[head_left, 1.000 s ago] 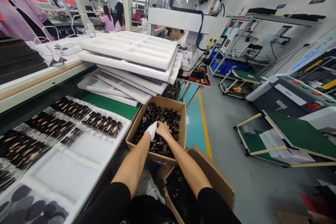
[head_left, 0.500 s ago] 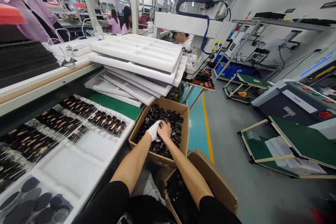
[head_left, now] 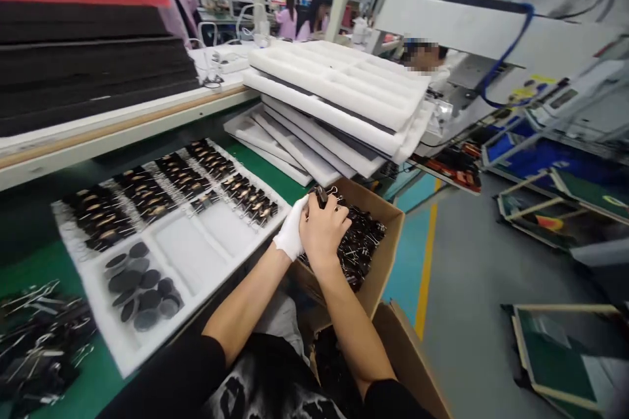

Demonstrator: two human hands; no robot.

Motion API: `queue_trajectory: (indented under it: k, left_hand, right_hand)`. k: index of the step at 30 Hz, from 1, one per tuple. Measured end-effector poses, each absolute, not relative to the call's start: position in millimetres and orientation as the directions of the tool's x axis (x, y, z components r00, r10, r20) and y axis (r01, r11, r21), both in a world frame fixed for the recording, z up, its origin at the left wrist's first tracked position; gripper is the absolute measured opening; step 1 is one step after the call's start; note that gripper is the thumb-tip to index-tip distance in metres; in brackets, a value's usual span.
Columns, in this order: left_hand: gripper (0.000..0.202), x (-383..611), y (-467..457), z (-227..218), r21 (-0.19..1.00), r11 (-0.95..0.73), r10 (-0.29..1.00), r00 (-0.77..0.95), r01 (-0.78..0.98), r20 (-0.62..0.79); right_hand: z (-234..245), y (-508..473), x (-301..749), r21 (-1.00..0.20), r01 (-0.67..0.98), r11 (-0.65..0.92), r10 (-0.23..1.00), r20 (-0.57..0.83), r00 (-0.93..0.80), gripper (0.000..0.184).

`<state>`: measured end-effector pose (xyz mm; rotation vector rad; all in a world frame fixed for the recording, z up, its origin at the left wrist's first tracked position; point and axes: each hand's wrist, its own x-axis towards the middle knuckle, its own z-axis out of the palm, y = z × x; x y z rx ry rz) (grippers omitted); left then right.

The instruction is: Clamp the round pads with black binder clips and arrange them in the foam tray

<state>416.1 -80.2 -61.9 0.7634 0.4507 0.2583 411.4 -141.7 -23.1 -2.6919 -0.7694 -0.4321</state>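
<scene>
My right hand (head_left: 325, 229), bare, has its fingers curled round a black binder clip (head_left: 322, 197). My left hand (head_left: 291, 230), in a white glove, is pressed against it from the left and closed on the same clip; its fingertips are largely hidden. Both hands are over the near left part of a cardboard box (head_left: 389, 245) full of black binder clips (head_left: 361, 242). To the left lies a white foam tray (head_left: 189, 252). Rows of binder clips (head_left: 142, 196) gripping small pieces fill several of its compartments, and dark round discs (head_left: 142, 281) lie in the near one.
White foam trays (head_left: 339, 91) are stacked unevenly behind the box. Loose clips (head_left: 42, 347) lie on the green table at left. Black foam sheets (head_left: 93, 59) stand on a raised shelf. Another open carton (head_left: 407, 366) sits below my right arm. Other people are in the background.
My hands have come up from among the clips in the box to above its near left side, with a clip showing between them. The view has swung left.
</scene>
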Motion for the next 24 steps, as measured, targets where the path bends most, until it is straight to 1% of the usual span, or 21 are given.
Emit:
queue_trajectory:
  k: [2, 3, 6, 9, 11, 12, 13, 15, 17, 19, 21, 24]
  left_hand:
    - [0.034, 390.5, -56.1, -50.6, 0.743, 0.647, 0.496, 0.834, -0.169, -0.243]
    - [0.035, 374.2, -43.2, -45.0, 0.777, 0.587, 0.568, 0.799, -0.226, -0.197]
    - [0.032, 310.5, -6.4, -27.2, 0.889, 0.313, 0.780, 0.625, -0.334, -0.039]
    - [0.027, 233.8, 20.2, -9.3, 0.944, 0.053, 0.916, 0.393, -0.325, 0.084]
    - [0.029, 183.7, 33.3, -1.7, 0.957, -0.134, 0.949, 0.245, -0.257, 0.198]
    - [0.031, 159.9, 39.5, -0.4, 0.956, -0.202, 0.951, 0.190, -0.211, 0.243]
    - [0.033, 137.0, 45.5, -0.9, 0.956, -0.235, 0.954, 0.147, -0.176, 0.261]
    - [0.038, 93.0, 56.7, -6.7, 0.965, -0.237, 0.967, 0.066, -0.110, 0.245]
    - [0.043, 51.9, 65.0, -15.8, 0.972, -0.234, 0.972, -0.024, 0.022, 0.234]
    - [0.041, 16.0, 70.7, -24.8, 0.955, -0.227, 0.962, -0.107, 0.189, 0.249]
    - [0.038, -11.6, 75.5, -32.4, 0.933, -0.199, 0.956, -0.148, 0.300, 0.251]
    - [0.037, -34.8, 83.6, -42.8, 0.911, -0.138, 0.968, -0.144, 0.389, 0.208]
  right_hand:
    - [-8.8, -121.9, 388.5, -0.251, 0.650, -0.717, 0.507, 0.452, 0.734, 0.041]
    - [-2.2, -111.1, 375.5, -0.281, 0.696, -0.661, 0.529, 0.483, 0.697, 0.041]
    - [14.5, -78.2, 330.4, -0.371, 0.815, -0.445, 0.593, 0.560, 0.579, 0.042]
    - [24.7, -46.6, 279.2, -0.437, 0.875, -0.206, 0.674, 0.585, 0.451, 0.044]
    - [26.4, -24.9, 242.4, -0.492, 0.868, -0.074, 0.728, 0.568, 0.384, 0.045]
    - [25.4, -14.1, 223.1, -0.524, 0.852, -0.017, 0.754, 0.552, 0.355, 0.045]
    - [23.3, -3.6, 203.3, -0.556, 0.830, 0.034, 0.780, 0.535, 0.326, 0.046]
    - [16.0, 15.2, 163.9, -0.610, 0.782, 0.126, 0.820, 0.507, 0.264, 0.046]
    - [5.2, 30.1, 127.7, -0.645, 0.738, 0.200, 0.846, 0.494, 0.203, 0.045]
    - [-9.1, 41.5, 97.9, -0.669, 0.698, 0.257, 0.868, 0.477, 0.137, 0.045]
    - [-26.4, 50.3, 75.7, -0.702, 0.653, 0.284, 0.897, 0.436, 0.079, 0.047]
    - [-52.9, 59.8, 57.2, -0.753, 0.614, 0.234, 0.944, 0.326, 0.040, 0.057]
